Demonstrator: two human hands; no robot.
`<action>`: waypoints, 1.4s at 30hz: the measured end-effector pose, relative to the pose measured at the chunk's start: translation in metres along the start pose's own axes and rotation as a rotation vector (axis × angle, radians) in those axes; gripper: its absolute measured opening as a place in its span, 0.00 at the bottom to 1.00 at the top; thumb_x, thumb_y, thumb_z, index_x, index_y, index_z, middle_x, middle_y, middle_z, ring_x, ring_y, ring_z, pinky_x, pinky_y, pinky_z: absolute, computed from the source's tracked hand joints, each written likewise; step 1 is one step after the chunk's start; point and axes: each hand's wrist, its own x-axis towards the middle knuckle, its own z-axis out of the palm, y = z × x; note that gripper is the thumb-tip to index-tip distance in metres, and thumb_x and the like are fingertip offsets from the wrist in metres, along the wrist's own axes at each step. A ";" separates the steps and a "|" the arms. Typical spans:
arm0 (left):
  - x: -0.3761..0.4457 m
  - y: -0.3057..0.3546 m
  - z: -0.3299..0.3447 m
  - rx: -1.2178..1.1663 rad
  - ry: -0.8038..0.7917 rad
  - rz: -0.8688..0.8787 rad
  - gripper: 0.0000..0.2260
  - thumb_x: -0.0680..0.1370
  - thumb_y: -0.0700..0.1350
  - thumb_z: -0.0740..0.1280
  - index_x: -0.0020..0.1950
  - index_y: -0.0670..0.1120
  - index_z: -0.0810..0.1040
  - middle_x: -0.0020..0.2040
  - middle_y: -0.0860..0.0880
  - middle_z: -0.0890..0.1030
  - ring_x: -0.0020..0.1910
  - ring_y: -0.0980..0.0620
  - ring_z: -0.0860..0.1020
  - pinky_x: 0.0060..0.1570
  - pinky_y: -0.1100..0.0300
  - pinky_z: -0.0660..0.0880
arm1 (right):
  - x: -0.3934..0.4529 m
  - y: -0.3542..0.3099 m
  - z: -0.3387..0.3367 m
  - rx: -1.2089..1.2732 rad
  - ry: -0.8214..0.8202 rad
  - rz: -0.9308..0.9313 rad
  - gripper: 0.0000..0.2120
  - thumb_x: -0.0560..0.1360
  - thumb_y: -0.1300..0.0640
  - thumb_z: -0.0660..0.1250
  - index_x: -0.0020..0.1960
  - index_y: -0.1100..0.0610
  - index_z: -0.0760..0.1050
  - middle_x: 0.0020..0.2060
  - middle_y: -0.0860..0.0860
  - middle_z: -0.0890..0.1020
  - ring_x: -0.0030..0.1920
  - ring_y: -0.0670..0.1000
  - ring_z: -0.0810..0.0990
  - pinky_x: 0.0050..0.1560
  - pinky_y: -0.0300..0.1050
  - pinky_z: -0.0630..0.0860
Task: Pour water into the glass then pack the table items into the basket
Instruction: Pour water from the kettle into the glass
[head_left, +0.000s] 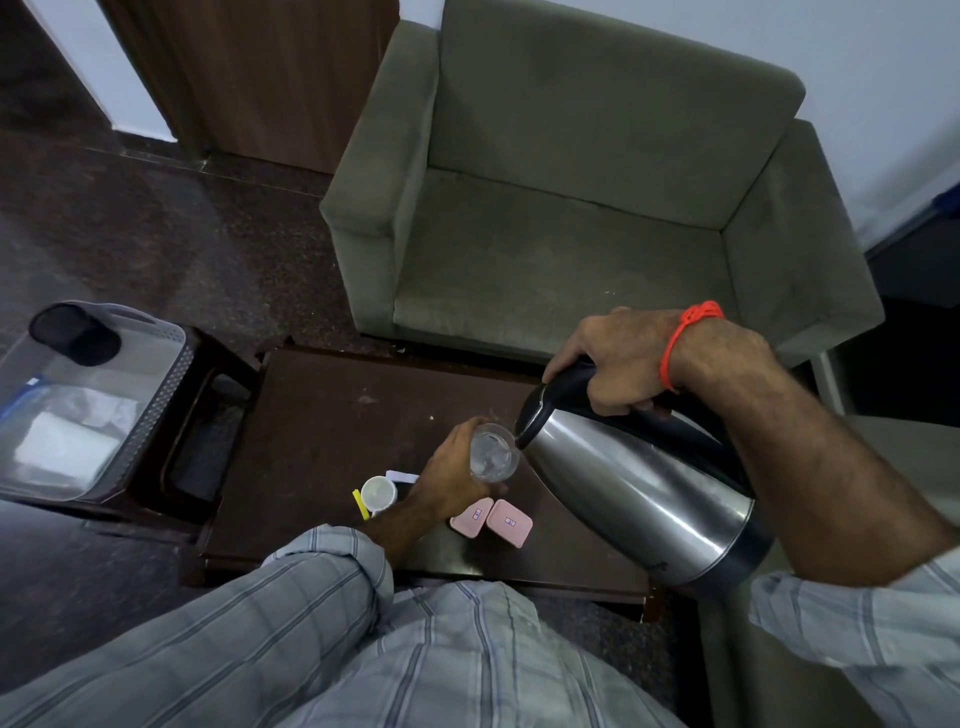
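Observation:
A clear glass (493, 452) stands on the dark wooden table (332, 415), with water in it. My left hand (449, 475) grips the glass from its left side. My right hand (621, 364) holds the black handle of a steel kettle (639, 488), which is tilted with its spout at the glass rim. Two pink boxes (496, 517) lie just in front of the glass. A white round cap-like thing (378, 493), a yellow strip (360, 503) and a white paper (402, 476) lie left of my wrist. A grey plastic basket (166, 384) sits at the left.
The basket rests on a dark stool (208, 447) beside the table and holds a black cylinder (75, 332) and white and clear packets (67, 441). A grey-green armchair (571, 208) stands right behind the table. Dark speckled floor lies to the left.

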 end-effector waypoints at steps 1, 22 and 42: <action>0.000 0.000 0.000 0.000 -0.001 -0.003 0.46 0.62 0.51 0.85 0.75 0.56 0.64 0.71 0.56 0.72 0.65 0.60 0.71 0.66 0.58 0.73 | 0.000 0.000 0.000 -0.003 0.001 -0.001 0.36 0.59 0.66 0.64 0.60 0.36 0.78 0.21 0.52 0.81 0.29 0.56 0.86 0.38 0.49 0.86; -0.002 0.002 0.000 -0.008 0.000 -0.030 0.49 0.62 0.52 0.85 0.77 0.51 0.65 0.72 0.53 0.72 0.70 0.53 0.73 0.69 0.50 0.74 | -0.007 0.000 -0.001 0.041 0.035 -0.025 0.36 0.58 0.64 0.64 0.60 0.35 0.77 0.20 0.51 0.81 0.24 0.53 0.83 0.26 0.38 0.79; -0.009 0.009 -0.013 -0.115 0.097 -0.018 0.45 0.60 0.56 0.84 0.73 0.58 0.68 0.68 0.56 0.76 0.68 0.54 0.74 0.68 0.49 0.75 | 0.010 0.013 0.011 0.069 0.083 -0.102 0.33 0.59 0.63 0.62 0.56 0.33 0.77 0.27 0.54 0.85 0.27 0.55 0.85 0.35 0.51 0.86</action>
